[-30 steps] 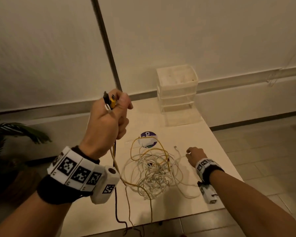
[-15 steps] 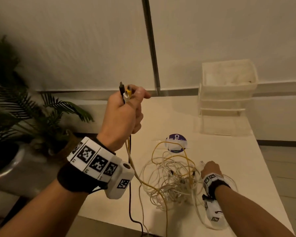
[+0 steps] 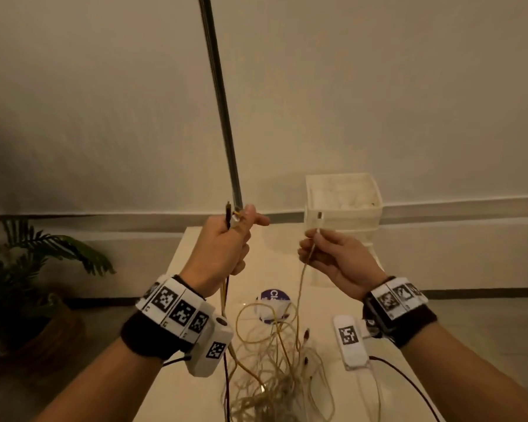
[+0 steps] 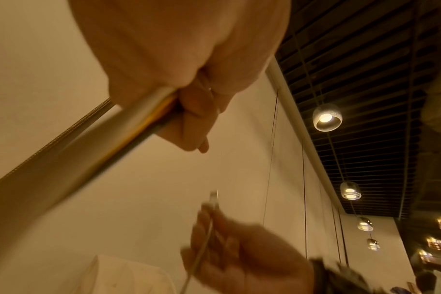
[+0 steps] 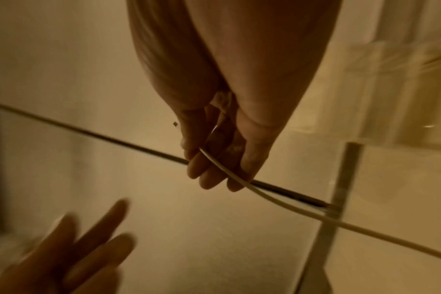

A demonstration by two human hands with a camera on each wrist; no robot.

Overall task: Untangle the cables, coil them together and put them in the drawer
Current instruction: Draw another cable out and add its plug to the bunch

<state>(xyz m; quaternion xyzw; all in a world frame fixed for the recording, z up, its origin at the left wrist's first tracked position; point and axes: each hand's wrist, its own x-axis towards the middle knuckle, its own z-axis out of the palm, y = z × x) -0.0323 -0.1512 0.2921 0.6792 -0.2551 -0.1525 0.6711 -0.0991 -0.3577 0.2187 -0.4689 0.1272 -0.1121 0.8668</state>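
A tangle of white, yellow and dark cables (image 3: 275, 370) lies on the white table (image 3: 287, 248) below my hands. My left hand (image 3: 226, 248) is raised and grips several cable ends (image 3: 230, 216), a black plug and a yellow one sticking up from the fist; in the left wrist view those cables (image 4: 144, 119) run through the curled fingers. My right hand (image 3: 333, 257) is raised beside it and pinches the end of a white cable (image 3: 301, 287), whose plug (image 3: 317, 228) points up. In the right wrist view the white cable (image 5: 229, 171) crosses the fingers. The clear drawer unit (image 3: 343, 202) stands behind.
A round purple sticker (image 3: 273, 295) lies on the table behind the tangle. A potted palm (image 3: 34, 269) stands on the floor at the left. A dark vertical rail (image 3: 223, 111) runs up the wall behind my left hand.
My right hand has lifted off the table, bringing up a white cable end to the level of my left hand. My left hand keeps its grip on its cable ends.
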